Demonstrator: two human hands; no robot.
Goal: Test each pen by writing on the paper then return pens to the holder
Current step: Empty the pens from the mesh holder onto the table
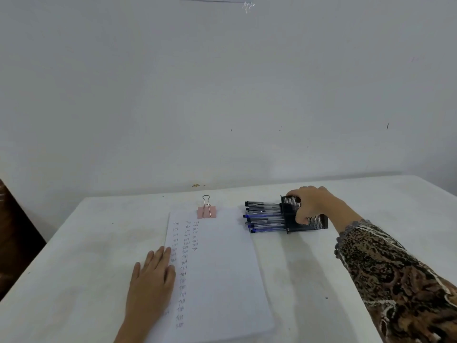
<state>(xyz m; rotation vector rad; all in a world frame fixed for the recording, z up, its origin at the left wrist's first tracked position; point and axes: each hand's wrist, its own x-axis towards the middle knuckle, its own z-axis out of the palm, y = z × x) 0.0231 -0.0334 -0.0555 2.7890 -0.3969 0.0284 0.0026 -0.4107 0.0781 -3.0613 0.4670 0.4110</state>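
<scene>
A black mesh pen holder (314,222) lies on its side on the table, right of the paper, its mouth facing left. Several pens (264,216) with blue and black caps stick out of it toward the paper. My right hand (312,205) grips the holder from above, fingers curled over its rim and thumb at its front side. The white paper (222,268) carries three columns of small handwritten words on its left half. My left hand (152,276) rests flat on the paper's left edge, fingers straight.
A pink binder clip (206,211) clamps the paper's top edge. The white table (74,256) meets a pale wall at the back. A dark brown object (14,231) stands off the table's left side. My patterned right sleeve (395,276) crosses the right foreground.
</scene>
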